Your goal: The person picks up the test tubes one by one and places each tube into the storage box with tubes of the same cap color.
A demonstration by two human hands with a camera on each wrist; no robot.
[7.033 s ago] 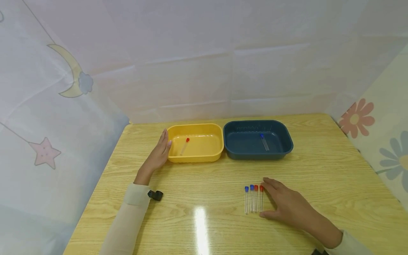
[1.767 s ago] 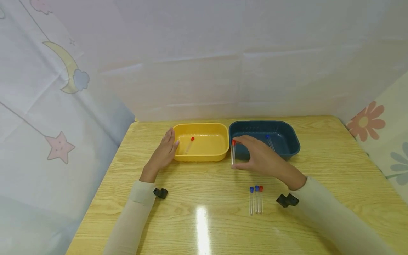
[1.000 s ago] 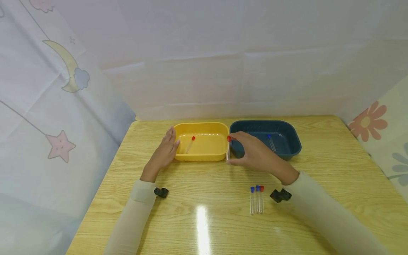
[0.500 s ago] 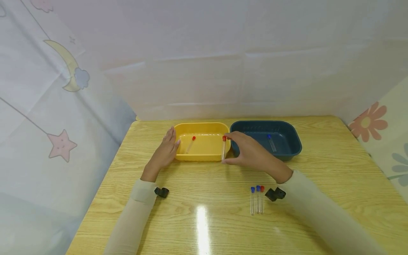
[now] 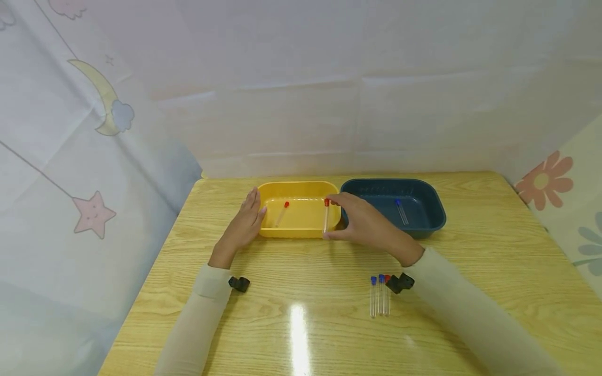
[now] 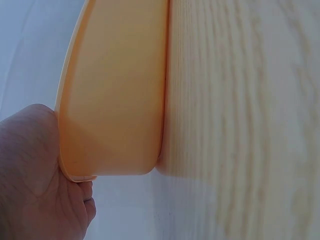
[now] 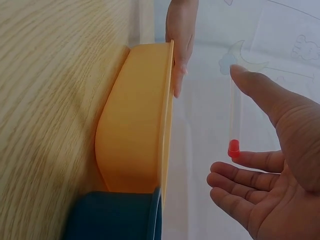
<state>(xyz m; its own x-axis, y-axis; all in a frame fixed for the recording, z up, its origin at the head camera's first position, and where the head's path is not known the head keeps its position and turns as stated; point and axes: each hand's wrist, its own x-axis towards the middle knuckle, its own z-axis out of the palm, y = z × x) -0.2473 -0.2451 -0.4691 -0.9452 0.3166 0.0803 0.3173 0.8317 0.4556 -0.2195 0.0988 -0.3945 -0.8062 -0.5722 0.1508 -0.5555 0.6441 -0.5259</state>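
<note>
We log the red tube [image 5: 325, 220] in the right hand [image 5: 364, 222], held above the right end of the yellow tray [image 5: 296, 233], with the blue tray [image 5: 418, 211] just beside. Its long axis runs nearly near-to-far in the head view, leaning slightly: cap [image 5: 326, 201] at the far end, clear end toward the person. In the right wrist view the cap sits at the lower end of the frame, clear end at the top.

Changes: at 1.8 s ago we had the tube in front of the blue tray's left end; now it's shifted left, over the yellow one. Against 0.5 s ago, only a small move left. At 7.0 s ago we counted four tubes in the row on the table [image 5: 263, 313]; now a row of three tubes [image 5: 381, 300], two blue caps and one red, the red partly covered by the wrist camera [image 5: 400, 283].

Fingers: right thumb tip on the clear end, index fingertip at the cap, so the tube spans lengthwise between them; the other fingers are loosely bent, clear of it. Left hand [image 5: 242, 222]: fingers fairly straight, resting against the yellow tray's left end, same as before.

We also see a second red tube [image 5: 282, 214] lying in the yellow tray, a blue tube [image 5: 402, 212] in the blue.
</note>
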